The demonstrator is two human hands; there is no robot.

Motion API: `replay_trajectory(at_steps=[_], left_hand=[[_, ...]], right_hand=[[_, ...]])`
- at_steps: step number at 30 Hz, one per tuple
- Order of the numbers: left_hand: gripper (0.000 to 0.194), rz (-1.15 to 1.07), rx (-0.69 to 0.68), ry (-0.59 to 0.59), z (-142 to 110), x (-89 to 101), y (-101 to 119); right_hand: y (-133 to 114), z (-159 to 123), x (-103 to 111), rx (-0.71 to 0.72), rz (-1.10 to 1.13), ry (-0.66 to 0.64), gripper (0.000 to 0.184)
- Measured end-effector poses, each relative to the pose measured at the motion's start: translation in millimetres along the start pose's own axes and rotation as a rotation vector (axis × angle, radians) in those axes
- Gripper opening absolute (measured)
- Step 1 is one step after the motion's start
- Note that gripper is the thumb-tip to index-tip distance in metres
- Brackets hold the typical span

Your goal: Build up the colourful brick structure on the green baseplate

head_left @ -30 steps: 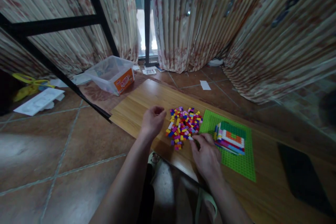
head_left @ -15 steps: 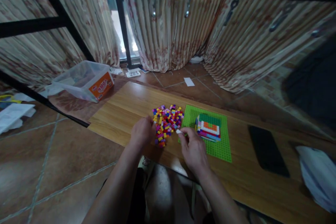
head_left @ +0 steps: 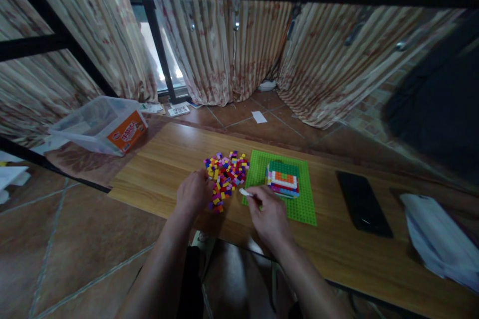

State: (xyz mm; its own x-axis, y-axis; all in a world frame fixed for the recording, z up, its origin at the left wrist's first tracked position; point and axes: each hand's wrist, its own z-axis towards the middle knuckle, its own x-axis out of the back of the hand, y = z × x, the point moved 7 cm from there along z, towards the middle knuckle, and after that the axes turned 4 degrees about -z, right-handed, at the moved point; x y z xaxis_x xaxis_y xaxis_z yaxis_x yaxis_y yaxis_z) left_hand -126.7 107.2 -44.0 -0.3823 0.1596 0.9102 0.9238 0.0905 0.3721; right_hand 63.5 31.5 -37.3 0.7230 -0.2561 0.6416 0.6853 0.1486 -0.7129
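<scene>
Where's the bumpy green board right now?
In the head view, the green board is on the wooden table, right of the loose bricks and left of the flat black thing, with the colourful brick build on it.

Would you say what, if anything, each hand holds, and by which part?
The right hand holds a white piece by its right end; whether the left hand holds anything cannot be told.

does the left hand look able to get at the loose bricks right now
Most likely yes: the left hand is right at the left edge of the loose bricks, and nothing shows between them; the right hand is on their other side.
</scene>
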Motion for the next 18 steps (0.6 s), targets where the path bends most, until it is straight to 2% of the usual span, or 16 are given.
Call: replay_trajectory(at_steps=[4,7,18], left_hand=[[0.017,0.010,0.002,-0.010,0.3,-0.2,0.3],[0.017,0.016,-0.003,-0.008,0.9,0.8,0.0],[0.019,0.015,-0.009,-0.009,3.0,-0.4,1.8]], right_hand=[[-1.5,2.1,-20.6,-0.020,-0.041,-0.069,0.016],[-0.5,4.3,-27.1,-0.039,-0.059,-0.079,0.014],[-4.7,1.6,-24.6,0.000,-0.102,-0.082,0.019]])
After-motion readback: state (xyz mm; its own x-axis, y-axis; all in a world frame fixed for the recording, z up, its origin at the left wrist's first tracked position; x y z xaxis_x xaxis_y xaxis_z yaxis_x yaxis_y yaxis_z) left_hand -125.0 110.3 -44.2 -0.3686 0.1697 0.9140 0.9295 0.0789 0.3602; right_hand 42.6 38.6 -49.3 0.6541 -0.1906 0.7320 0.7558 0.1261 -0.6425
